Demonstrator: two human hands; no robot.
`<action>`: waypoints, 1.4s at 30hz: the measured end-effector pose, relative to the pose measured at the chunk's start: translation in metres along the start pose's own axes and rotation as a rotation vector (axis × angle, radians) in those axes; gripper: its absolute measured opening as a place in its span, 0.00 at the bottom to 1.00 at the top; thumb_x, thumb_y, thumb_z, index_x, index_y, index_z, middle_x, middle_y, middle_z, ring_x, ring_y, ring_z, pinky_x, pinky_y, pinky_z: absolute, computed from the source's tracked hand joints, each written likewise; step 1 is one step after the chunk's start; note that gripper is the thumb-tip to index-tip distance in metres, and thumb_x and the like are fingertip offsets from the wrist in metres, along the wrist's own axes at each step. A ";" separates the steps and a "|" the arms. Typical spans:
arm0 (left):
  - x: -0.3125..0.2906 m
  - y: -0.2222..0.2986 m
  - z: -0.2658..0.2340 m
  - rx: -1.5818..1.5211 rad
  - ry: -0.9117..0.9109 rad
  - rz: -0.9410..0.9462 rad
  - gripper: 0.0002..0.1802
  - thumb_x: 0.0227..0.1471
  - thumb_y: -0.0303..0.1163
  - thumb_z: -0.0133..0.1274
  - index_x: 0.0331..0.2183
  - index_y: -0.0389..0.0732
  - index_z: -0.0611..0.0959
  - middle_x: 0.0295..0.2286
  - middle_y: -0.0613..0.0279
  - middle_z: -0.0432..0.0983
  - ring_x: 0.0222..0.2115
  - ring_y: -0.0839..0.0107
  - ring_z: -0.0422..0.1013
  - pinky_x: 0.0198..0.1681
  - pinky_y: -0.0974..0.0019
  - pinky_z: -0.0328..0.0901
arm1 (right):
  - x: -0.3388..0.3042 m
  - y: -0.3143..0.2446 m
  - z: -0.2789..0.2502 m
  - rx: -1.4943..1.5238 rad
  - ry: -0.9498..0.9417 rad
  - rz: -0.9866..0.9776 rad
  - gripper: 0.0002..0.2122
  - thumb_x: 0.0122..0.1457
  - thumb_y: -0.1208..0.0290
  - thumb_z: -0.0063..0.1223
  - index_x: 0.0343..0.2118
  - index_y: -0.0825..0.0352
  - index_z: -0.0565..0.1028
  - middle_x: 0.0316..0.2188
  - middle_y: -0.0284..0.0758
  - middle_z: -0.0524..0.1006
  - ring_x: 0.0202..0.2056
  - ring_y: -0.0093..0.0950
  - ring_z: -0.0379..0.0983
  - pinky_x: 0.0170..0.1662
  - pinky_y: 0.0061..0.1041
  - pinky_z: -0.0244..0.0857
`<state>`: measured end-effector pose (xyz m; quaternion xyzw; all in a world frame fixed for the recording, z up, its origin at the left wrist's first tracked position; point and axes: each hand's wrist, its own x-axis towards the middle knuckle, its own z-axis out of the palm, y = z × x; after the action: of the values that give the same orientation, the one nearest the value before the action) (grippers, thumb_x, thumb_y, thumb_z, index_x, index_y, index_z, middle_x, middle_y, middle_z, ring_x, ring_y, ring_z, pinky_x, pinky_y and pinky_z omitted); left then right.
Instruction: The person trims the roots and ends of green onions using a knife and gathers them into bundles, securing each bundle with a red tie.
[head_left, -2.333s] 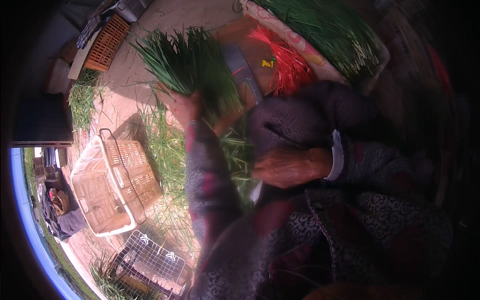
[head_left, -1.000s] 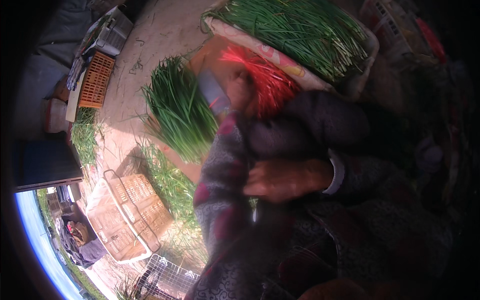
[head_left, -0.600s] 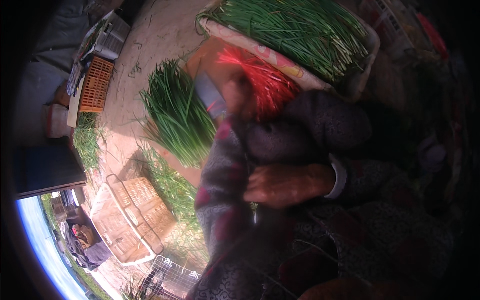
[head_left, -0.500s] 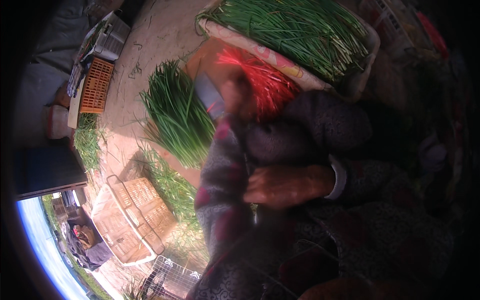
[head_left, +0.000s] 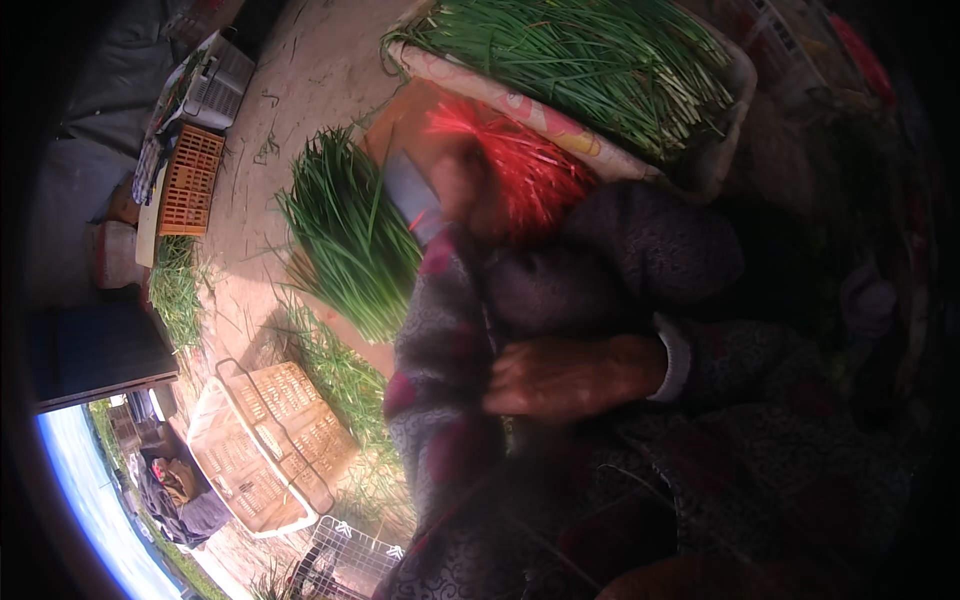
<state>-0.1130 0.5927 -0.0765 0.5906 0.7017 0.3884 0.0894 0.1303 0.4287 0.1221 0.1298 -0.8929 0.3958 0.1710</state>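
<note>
My left hand reaches forward over a brown board, dark and smeared, so its fingers do not show clearly. Close beside its wrist is a flat grey piece like a broad blade with a red band. A bundle of red plastic strips spreads out right of this hand, and a pile of green leafy stalks lies to its left. My right hand is closed against my left forearm's patterned sleeve; what its curled fingers hold is hidden.
A long tub of green stalks stands at the far side. At left are an orange crate, a grey crate and a pale handled basket. A wire rack sits below. Loose stalks litter the ground.
The view has shifted slightly, so the baskets and stalks sit a little differently in the picture. Both hands stay in nearly the same places.
</note>
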 end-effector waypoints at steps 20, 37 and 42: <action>-0.095 0.168 -0.160 -1.079 -0.041 -0.399 0.01 0.53 0.24 0.57 0.29 0.38 0.81 0.24 0.69 0.76 0.21 0.82 0.66 0.26 0.77 0.59 | 0.017 0.038 -0.066 0.467 0.874 0.833 0.13 0.66 0.63 0.53 0.42 0.70 0.74 0.25 0.30 0.76 0.22 0.16 0.71 0.25 0.15 0.67; -0.231 0.220 -0.270 -1.682 -0.272 -0.691 0.03 0.51 0.25 0.49 0.30 0.42 0.73 0.19 0.67 0.65 0.16 0.78 0.61 0.15 0.77 0.54 | 0.032 -0.078 -0.032 -0.009 0.329 0.316 0.06 0.65 0.73 0.51 0.37 0.71 0.74 0.26 0.29 0.73 0.28 0.18 0.72 0.32 0.23 0.67; -0.277 0.236 -0.278 -1.365 0.006 -0.510 0.04 0.59 0.30 0.53 0.33 0.41 0.76 0.21 0.68 0.69 0.16 0.83 0.57 0.17 0.80 0.52 | 0.030 -0.076 -0.004 0.809 0.083 0.613 0.09 0.67 0.67 0.48 0.38 0.68 0.72 0.23 0.29 0.70 0.24 0.20 0.68 0.30 0.23 0.65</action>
<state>-0.0170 0.2218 0.1741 0.2204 0.4191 0.7082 0.5237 0.1318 0.3788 0.1871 -0.0981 -0.6576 0.7467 0.0186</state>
